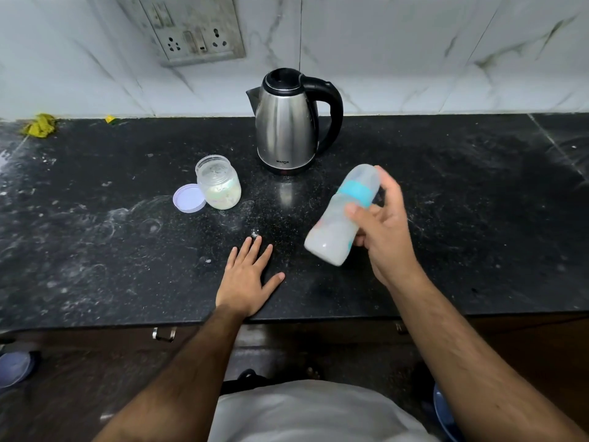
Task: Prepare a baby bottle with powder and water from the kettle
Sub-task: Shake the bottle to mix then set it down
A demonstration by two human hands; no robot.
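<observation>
Gripping tilted baby bottle point(342, 215), right hand point(382, 231) curled

The baby bottle point(342, 215) is smearing into a blur, so its contents and markings are not showing. The right hand point(382, 231) is covering its far side. The socket plate point(188, 27) is running off the top edge, and the worktop point(95, 218) is running off both sides.

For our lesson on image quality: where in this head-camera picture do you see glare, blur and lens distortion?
Head view: glare on the kettle and the counter before it; the baby bottle in the right hand is motion-blurred; the wide lens bends the counter's edges.
</observation>
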